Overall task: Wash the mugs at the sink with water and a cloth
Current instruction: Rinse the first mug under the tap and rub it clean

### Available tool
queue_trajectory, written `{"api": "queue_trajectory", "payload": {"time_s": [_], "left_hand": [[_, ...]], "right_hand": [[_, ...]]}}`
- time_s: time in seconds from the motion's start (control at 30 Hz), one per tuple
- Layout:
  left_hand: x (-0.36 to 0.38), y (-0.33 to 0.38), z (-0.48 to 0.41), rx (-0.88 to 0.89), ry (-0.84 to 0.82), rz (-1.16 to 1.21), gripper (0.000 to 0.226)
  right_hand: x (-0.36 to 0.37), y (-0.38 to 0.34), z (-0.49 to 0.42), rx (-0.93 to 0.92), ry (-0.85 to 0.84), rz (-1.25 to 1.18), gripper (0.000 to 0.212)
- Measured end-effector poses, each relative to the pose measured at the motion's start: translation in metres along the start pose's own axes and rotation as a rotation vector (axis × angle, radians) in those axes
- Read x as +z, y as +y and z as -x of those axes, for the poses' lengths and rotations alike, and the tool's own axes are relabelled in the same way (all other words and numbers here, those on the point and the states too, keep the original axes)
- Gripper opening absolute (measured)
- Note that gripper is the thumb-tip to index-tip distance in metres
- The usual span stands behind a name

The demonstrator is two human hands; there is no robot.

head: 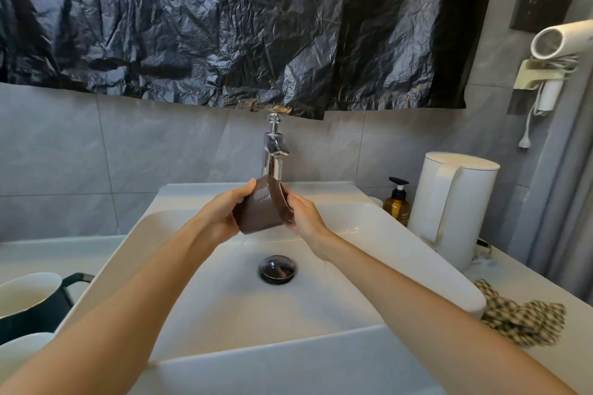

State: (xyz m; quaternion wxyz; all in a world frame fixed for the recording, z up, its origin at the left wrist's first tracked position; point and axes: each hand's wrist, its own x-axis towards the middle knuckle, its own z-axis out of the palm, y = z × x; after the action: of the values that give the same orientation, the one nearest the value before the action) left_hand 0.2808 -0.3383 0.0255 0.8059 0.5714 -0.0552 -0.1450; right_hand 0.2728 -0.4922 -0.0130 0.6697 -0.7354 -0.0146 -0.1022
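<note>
Both hands hold 1 matte brown mug above the basin of a glossy white rectangular sink, just under the spout of a chrome faucet. The mug lies tipped on its side, with its rounded rim turned to the right. The left hand wraps its curled fingers round the base and wall, and the right hand grips the rim, with its fingers partly hidden behind it. A round dark drain sits in the smooth basin floor below them. On the pale counter to the right, a crumpled brown-and-cream checked cloth lies just beside the sink's edge, apart from both hands. Farther back stand a tall white cylindrical kettle and an amber pump bottle with a black top. At the left edge is a dark green mug with a cream inside and a dark handle. A wrinkled, shiny black plastic sheet hangs over the grey wall tiles, and a white hair dryer rests in a wall holder at upper right
</note>
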Motion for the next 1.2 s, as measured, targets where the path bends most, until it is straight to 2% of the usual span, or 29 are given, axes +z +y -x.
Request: {"api": "queue_trajectory", "payload": {"time_s": [0.27, 0.37, 0.47, 0.63, 0.7, 0.83, 0.97, 1.07, 1.2], "left_hand": [[0.000, 0.001, -0.004, 0.052, 0.076, 0.087, 0.016], [-0.002, 0.001, -0.005, 0.078, 0.143, 0.107, 0.016], [-0.003, 0.001, -0.004, 0.094, 0.169, 0.129, 0.028], [0.004, -0.003, -0.003, 0.090, 0.187, 0.069, 0.034], [0.007, -0.008, -0.003, 0.063, 0.179, 0.061, 0.037], [0.007, -0.012, -0.003, 0.075, 0.152, -0.004, 0.038], [0.012, -0.012, 0.000, 0.095, 0.088, -0.089, 0.033], [0.014, -0.010, 0.003, 0.116, 0.066, -0.062, 0.024], [0.009, -0.004, 0.004, 0.158, 0.070, -0.051, 0.022]], "right_hand": [[0.005, 0.004, 0.004, 0.049, -0.030, 0.043, 0.032], [0.011, -0.002, 0.017, -0.017, -0.044, 0.072, 0.041], [0.017, -0.012, 0.034, -0.094, -0.090, 0.166, 0.052], [0.025, -0.026, 0.056, -0.320, -0.151, 0.464, 0.053], [0.026, -0.028, 0.057, -0.352, -0.165, 0.534, 0.052], [0.018, -0.029, 0.047, -0.342, -0.127, 0.504, 0.050], [0.007, -0.031, 0.037, -0.276, -0.061, 0.372, 0.046], [0.005, -0.029, 0.029, -0.180, 0.014, 0.281, 0.044], [0.005, -0.027, 0.036, -0.213, 0.043, 0.287, 0.041]]}}
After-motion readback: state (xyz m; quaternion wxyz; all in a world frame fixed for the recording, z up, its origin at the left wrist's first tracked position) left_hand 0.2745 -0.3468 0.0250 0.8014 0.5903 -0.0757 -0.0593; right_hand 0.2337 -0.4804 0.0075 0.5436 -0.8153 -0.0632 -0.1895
